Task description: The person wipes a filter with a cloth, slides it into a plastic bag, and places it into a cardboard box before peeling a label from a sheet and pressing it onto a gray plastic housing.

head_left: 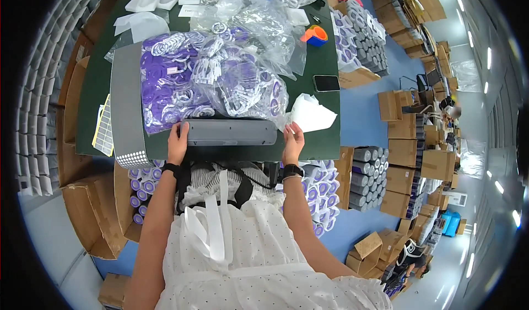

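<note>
A long dark grey tube (231, 132) lies crosswise at the near edge of the dark green table. My left hand (177, 143) is closed on its left end, thumb along the end. Just past the tube's right end is my right hand (293, 142), its fingers curled together by clear plastic and a crumpled white sheet (311, 113); what they pinch, if anything, is too small to make out. Right behind the tube, a clear bag of purple and white rings (242, 84) overlaps more purple ring pieces (168, 84) on the left.
A curved grey panel (128, 100) stands at the left of the table (325, 139). A phone (327, 83) and an orange tape roll (315, 34) lie on the right. White trays (146, 1) sit at the back. Open cartons (93, 216) and stacked grey tubes (369, 178) flank the table.
</note>
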A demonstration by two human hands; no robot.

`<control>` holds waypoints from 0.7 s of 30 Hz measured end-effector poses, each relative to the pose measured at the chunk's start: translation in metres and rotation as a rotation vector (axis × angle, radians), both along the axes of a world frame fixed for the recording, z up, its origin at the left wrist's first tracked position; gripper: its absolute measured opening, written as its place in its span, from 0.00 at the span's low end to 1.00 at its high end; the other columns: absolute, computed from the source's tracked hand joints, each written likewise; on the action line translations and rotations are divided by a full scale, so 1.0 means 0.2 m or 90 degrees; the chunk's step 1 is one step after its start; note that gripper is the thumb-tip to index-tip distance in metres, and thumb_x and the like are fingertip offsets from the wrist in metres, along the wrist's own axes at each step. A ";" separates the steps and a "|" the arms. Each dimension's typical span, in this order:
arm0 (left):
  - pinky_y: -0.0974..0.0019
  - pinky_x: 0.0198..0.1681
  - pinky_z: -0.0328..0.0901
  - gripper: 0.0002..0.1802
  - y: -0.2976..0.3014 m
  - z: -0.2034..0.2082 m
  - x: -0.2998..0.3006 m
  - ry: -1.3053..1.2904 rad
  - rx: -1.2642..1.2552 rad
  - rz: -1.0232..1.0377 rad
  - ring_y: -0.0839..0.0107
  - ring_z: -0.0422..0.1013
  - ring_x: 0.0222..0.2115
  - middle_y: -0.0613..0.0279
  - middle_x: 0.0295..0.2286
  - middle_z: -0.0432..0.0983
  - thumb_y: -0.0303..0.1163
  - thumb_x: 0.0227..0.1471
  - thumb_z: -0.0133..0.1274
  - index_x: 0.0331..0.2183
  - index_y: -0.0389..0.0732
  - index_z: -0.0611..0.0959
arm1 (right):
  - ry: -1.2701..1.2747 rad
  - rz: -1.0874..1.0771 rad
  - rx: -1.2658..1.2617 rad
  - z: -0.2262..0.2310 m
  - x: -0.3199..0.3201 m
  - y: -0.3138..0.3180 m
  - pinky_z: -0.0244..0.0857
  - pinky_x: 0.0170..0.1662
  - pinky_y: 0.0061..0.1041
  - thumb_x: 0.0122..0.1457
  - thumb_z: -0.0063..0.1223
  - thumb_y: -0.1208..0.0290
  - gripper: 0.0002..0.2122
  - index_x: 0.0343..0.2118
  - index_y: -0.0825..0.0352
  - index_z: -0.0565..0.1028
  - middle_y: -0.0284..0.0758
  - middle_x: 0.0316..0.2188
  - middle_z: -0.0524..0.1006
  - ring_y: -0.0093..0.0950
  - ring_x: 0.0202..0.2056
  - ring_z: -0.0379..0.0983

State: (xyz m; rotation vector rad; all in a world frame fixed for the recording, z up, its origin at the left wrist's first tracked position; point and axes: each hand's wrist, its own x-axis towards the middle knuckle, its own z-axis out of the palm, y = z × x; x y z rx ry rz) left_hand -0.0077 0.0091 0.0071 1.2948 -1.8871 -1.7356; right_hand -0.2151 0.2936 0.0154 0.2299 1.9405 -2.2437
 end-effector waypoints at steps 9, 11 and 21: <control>0.66 0.48 0.60 0.27 0.00 -0.06 -0.01 0.027 -0.066 -0.004 0.63 0.68 0.42 0.50 0.40 0.73 0.49 0.58 0.46 0.45 0.32 0.72 | 0.052 0.156 0.362 0.03 0.01 0.04 0.67 0.36 0.19 0.50 0.62 0.72 0.15 0.41 0.70 0.77 0.33 0.29 0.78 0.20 0.30 0.74; 0.65 0.49 0.60 0.28 0.00 -0.06 -0.01 0.032 -0.056 -0.020 0.62 0.68 0.42 0.50 0.40 0.73 0.49 0.58 0.45 0.46 0.33 0.72 | 0.074 0.111 0.363 0.02 0.00 -0.01 0.67 0.31 0.20 0.48 0.65 0.69 0.14 0.37 0.70 0.80 0.32 0.23 0.78 0.20 0.25 0.73; 0.63 0.50 0.59 0.29 0.01 -0.03 0.00 0.012 -0.069 -0.032 0.58 0.68 0.44 0.47 0.42 0.72 0.51 0.59 0.43 0.46 0.32 0.71 | 0.238 0.119 0.337 0.01 0.00 -0.13 0.68 0.31 0.22 0.51 0.60 0.73 0.07 0.32 0.69 0.80 0.39 0.32 0.77 0.27 0.26 0.75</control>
